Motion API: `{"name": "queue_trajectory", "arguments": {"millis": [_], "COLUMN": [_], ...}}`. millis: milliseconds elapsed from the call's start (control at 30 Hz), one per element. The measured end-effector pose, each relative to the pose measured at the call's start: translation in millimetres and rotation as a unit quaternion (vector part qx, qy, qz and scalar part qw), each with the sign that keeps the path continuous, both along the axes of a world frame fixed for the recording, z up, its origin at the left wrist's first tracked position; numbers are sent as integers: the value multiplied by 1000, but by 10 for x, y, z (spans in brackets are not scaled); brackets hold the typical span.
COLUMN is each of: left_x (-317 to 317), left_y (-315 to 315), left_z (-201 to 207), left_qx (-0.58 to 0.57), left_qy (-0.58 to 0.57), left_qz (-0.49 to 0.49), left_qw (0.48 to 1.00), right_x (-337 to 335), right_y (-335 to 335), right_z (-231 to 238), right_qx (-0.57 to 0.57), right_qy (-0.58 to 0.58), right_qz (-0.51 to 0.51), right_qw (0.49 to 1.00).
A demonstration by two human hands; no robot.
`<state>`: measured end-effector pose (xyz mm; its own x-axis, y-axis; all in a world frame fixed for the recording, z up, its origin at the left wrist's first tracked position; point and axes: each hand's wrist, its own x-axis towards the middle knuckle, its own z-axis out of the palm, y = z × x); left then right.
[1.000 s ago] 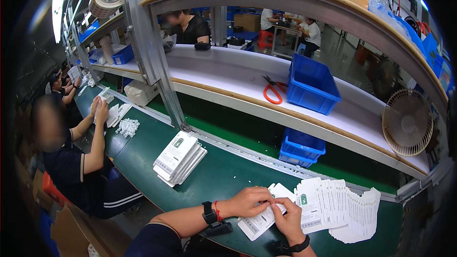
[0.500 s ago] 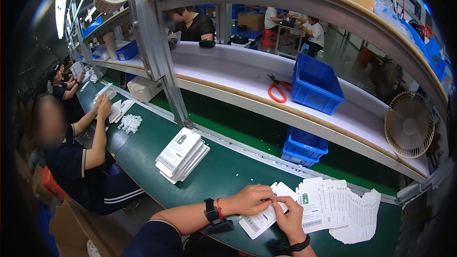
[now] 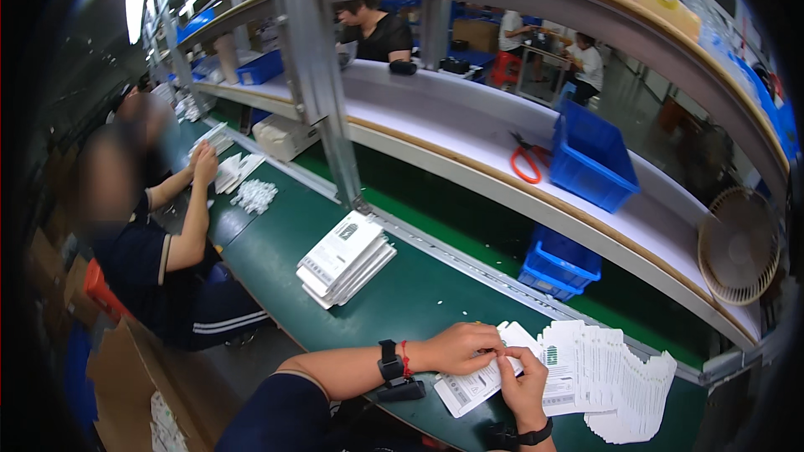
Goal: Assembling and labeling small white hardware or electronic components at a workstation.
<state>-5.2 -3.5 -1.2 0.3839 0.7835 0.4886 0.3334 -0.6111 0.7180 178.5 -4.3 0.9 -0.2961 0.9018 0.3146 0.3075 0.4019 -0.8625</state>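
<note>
A white printed card (image 3: 463,395) lies slanted beneath my hands near the front edge of the green table. My left hand (image 3: 459,350) reaches across from the left with its fingers curled and their tips pressed together over this card. Against those fingertips, the thumb and forefinger of my right hand (image 3: 525,383) make a pinch. Whatever sits between the fingertips is too small and covered to make out. Just right of my hands, a fanned row of white printed cards (image 3: 599,364) spreads over the table. A neat stack of similar white cards (image 3: 342,253) stands farther left.
Along the table's back runs a white shelf (image 3: 452,136) on metal posts, holding a blue bin (image 3: 590,159), red-handled cutters (image 3: 526,166) and a fan (image 3: 739,247). Another blue bin (image 3: 559,268) sits below. At left, a co-worker (image 3: 180,226) handles white pieces beside a small white pile (image 3: 254,196).
My view has turned slightly, so most of the scene sits farther right. My hands remain pinched together over the same card. The co-worker at left still holds both hands raised together.
</note>
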Motion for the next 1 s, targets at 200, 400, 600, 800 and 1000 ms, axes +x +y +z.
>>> {"name": "queue_trajectory", "arguments": {"millis": [200,400,600,800,1000], "left_x": [57,1,32,41,18], "left_y": [44,88,17,-2,53], "left_z": [-27,13,56,1,44], "left_qx": [23,36,-9,8,-11], "left_qy": [-33,-26,16,-1,-4], "left_qz": [-18,-2,13,3,6], "left_qw": [999,999,1000,1000,1000], "right_x": [36,-31,17,31,19], "right_y": [5,58,27,-22,52], "right_z": [5,63,30,-14,41], "right_qx": [20,4,13,-2,-9], "right_qy": [1,-3,2,12,31], "right_qz": [-5,-5,-2,-6,13], "right_qw": [1000,1000,1000,1000,999]}}
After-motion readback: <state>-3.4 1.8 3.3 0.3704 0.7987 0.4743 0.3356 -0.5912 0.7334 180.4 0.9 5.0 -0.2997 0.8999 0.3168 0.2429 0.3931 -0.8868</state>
